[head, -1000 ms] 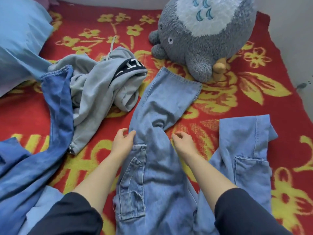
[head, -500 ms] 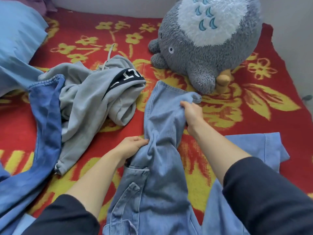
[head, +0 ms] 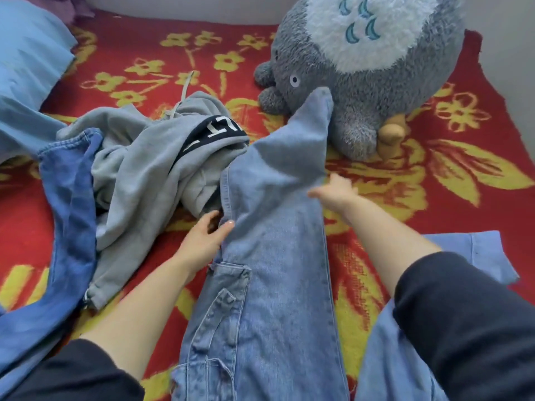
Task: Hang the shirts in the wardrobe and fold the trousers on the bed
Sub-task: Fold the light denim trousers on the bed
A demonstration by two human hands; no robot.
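Bed (head: 121, 44), under a red blanket with yellow flowers, set against a pale wall (head: 506, 39).

Item: jeans (head: 278, 256), light blue denim, patch pocket showing at the near left. One leg lies stretched up the middle of the bed from the near edge, its hem touching the grey plush toy (head: 362, 91) at the far right.

Left hand (head: 202, 238): pinches the leg's left seam just past the pocket, thumb on top, fingers curled beneath.

Right hand (head: 335, 192): at the leg's right edge. It is blurred, but the fingers seem straight and apart against the cloth.

Also on the bed: grey sweat garment (head: 139, 175) in a heap left of the leg, overlapped by its left edge; dark blue denim piece (head: 69, 215) along the left edge; blue pillow (head: 26, 68) at the far left corner; light blue shirt (head: 486, 256) near the right edge.

Change since half a second ago: the right hand has left the hem for mid-leg, and the leg, bunched then, lies longer and flatter.
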